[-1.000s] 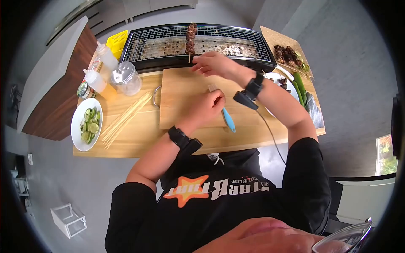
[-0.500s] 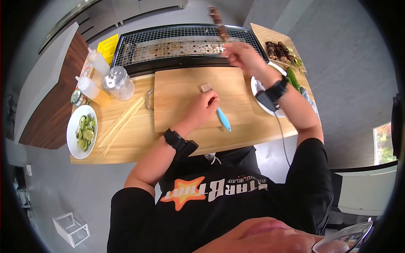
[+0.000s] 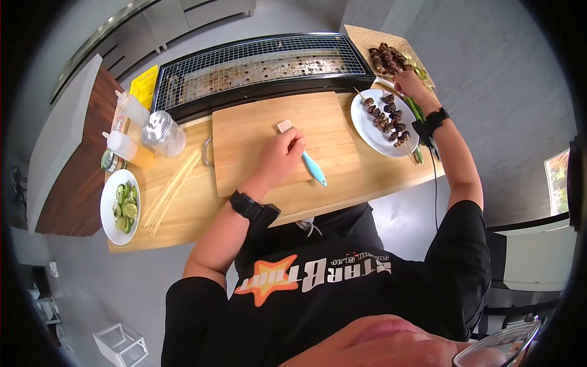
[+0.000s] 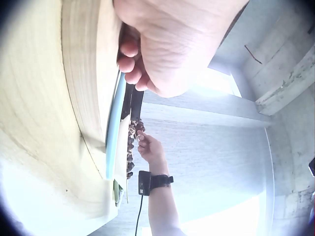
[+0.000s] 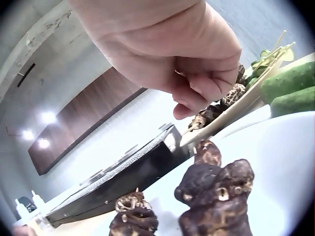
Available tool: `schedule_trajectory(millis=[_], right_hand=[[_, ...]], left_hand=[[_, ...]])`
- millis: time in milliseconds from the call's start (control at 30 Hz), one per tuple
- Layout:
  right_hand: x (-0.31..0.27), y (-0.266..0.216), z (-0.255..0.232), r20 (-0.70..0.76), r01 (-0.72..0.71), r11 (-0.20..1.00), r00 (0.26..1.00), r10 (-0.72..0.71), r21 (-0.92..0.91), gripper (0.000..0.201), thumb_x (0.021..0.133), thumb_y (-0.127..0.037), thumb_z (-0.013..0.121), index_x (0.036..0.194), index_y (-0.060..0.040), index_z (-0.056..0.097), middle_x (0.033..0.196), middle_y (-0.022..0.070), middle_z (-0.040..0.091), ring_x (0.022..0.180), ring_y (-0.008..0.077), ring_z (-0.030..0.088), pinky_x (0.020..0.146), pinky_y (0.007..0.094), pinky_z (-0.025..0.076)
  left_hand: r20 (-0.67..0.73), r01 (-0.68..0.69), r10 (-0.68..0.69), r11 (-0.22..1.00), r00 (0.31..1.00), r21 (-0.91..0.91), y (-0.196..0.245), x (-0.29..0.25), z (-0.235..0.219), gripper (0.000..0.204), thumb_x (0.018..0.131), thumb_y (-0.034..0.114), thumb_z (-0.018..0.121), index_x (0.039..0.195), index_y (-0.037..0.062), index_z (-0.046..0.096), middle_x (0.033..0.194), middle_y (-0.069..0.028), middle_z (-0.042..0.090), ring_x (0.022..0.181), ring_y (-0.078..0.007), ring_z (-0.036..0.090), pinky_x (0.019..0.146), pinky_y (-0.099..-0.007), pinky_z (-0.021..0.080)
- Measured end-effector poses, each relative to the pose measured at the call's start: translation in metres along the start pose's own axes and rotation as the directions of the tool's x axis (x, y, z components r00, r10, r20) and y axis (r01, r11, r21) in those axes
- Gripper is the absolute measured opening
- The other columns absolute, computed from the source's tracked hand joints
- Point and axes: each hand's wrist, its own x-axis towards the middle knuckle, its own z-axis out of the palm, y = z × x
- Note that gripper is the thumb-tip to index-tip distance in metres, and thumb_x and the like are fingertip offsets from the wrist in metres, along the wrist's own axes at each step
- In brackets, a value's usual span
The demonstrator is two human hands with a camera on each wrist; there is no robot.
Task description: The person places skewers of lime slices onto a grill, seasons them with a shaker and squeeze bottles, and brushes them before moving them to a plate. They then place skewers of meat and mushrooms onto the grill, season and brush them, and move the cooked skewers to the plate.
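My left hand (image 3: 281,154) rests over the wooden cutting board (image 3: 241,137) and grips a basting brush (image 3: 314,170) by its blue handle. The brush's pale bristles stick out beyond the fingers. At the back right, my right hand (image 3: 413,85) is at the near end of grilled meat skewers (image 3: 386,58) piled on a tan tray (image 3: 363,35). Its fingers are curled in a pinch at a meat skewer, whose stick is hidden by the hand. In the right wrist view, mushroom skewers (image 5: 216,196) lie below the hand on a white plate (image 3: 370,138).
A long black grill (image 3: 269,93) with a wire grate stands behind the cutting board. Green cucumbers (image 5: 290,88) lie beside the plate. On the left are bare bamboo skewers (image 3: 174,192), a bowl of sliced limes (image 3: 126,208), a glass jar (image 3: 164,134) and squeeze bottles (image 3: 130,148).
My right hand took the meat skewer off the grill, lifted it and carried it right to the tray. The left hand stays on the brush over the board.
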Motion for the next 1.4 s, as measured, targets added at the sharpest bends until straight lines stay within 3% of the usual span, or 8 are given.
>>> schedule_trajectory(millis=[200, 333, 600, 700, 867, 1033, 1233, 1400], right_hand=[[0.013, -0.009, 0.011, 0.090, 0.174, 0.963, 0.983, -0.159, -0.205, 0.025, 0.088, -0.012, 0.051, 0.072, 0.0040, 0.062, 0.053, 0.0036, 0.053, 0.043, 0.0110, 0.046, 0.041, 0.0293, 0.034], [0.016, -0.016, 0.009, -0.042, 0.066, 0.983, 0.996, -0.074, -0.172, 0.025, 0.087, -0.011, 0.048, 0.082, 0.0060, 0.065, 0.055, 0.0039, 0.053, 0.046, 0.0119, 0.047, 0.044, 0.0298, 0.037], [0.018, 0.001, 0.012, -0.253, 0.113, 0.985, 0.957, -0.142, -0.127, 0.029, 0.088, -0.012, 0.042, 0.084, 0.0047, 0.065, 0.059, 0.0061, 0.057, 0.052, 0.0152, 0.052, 0.051, 0.0317, 0.042], [0.018, 0.007, 0.010, -0.253, 0.043, 0.966, 0.961, -0.109, -0.253, 0.028, 0.088, -0.012, 0.043, 0.083, 0.0041, 0.065, 0.061, 0.0077, 0.059, 0.055, 0.0168, 0.055, 0.053, 0.0325, 0.044], [0.021, 0.011, 0.009, -0.008, 0.211, 0.904, 0.973, -0.230, -0.372, 0.026, 0.087, -0.013, 0.045, 0.087, 0.0031, 0.066, 0.062, 0.0075, 0.060, 0.056, 0.0172, 0.056, 0.054, 0.0325, 0.044], [0.001, -0.019, 0.011, -0.053, 0.100, 0.994, 0.993, -0.102, -0.044, 0.027, 0.087, -0.012, 0.044, 0.089, 0.0037, 0.066, 0.061, 0.0076, 0.058, 0.056, 0.0167, 0.055, 0.055, 0.0328, 0.044], [0.008, 0.001, 0.016, -0.298, 0.139, 0.962, 0.931, -0.208, -0.237, 0.027, 0.087, -0.013, 0.046, 0.088, 0.0053, 0.066, 0.064, 0.0110, 0.061, 0.057, 0.0199, 0.058, 0.055, 0.0343, 0.045], [0.010, 0.017, 0.010, -0.220, 0.024, 0.960, 0.972, -0.088, -0.279, 0.027, 0.087, -0.016, 0.049, 0.082, 0.0050, 0.065, 0.060, 0.0112, 0.061, 0.055, 0.0200, 0.058, 0.056, 0.0345, 0.046]], left_hand=[[0.036, 0.030, -0.030, 1.000, 0.999, 0.004, 0.004, 0.000, -0.003, 0.016, 0.092, 0.015, 0.054, 0.086, 0.0003, 0.054, 0.067, -0.0020, 0.050, 0.061, -0.0078, 0.046, 0.056, -0.0252, 0.040], [-0.016, -0.009, 0.009, 1.000, 1.000, -0.006, -0.002, 0.002, 0.000, 0.015, 0.090, 0.016, 0.055, 0.084, 0.0024, 0.057, 0.061, -0.0078, 0.055, 0.053, -0.0152, 0.052, 0.052, -0.0299, 0.040], [0.014, 0.031, -0.031, 0.999, 0.999, 0.009, 0.000, 0.001, -0.001, 0.016, 0.092, 0.015, 0.054, 0.084, 0.0007, 0.055, 0.065, -0.0035, 0.052, 0.059, -0.0099, 0.048, 0.055, -0.0265, 0.040], [0.032, 0.046, -0.046, 0.999, 0.998, 0.011, 0.004, 0.001, -0.002, 0.017, 0.092, 0.014, 0.054, 0.085, -0.0004, 0.054, 0.067, -0.0015, 0.050, 0.062, -0.0074, 0.046, 0.057, -0.0249, 0.040], [0.029, 0.033, -0.034, 0.999, 0.999, 0.020, 0.009, 0.001, -0.004, 0.016, 0.092, 0.014, 0.054, 0.085, -0.0004, 0.054, 0.067, -0.0015, 0.050, 0.061, -0.0074, 0.046, 0.056, -0.0249, 0.040], [0.029, 0.039, -0.039, 0.999, 0.999, -0.008, 0.004, 0.001, -0.002, 0.016, 0.093, 0.015, 0.054, 0.085, -0.0001, 0.055, 0.067, -0.0008, 0.050, 0.061, -0.0070, 0.045, 0.056, -0.0244, 0.039], [0.037, 0.036, -0.035, 0.999, 0.999, -0.020, 0.003, 0.001, -0.002, 0.017, 0.093, 0.015, 0.053, 0.085, 0.0000, 0.054, 0.067, -0.0004, 0.049, 0.061, -0.0067, 0.043, 0.056, -0.0240, 0.038], [-0.002, 0.016, -0.016, 1.000, 1.000, -0.014, 0.003, 0.001, 0.000, 0.016, 0.091, 0.017, 0.054, 0.084, 0.0020, 0.056, 0.061, -0.0068, 0.054, 0.054, -0.0139, 0.050, 0.052, -0.0292, 0.040]])
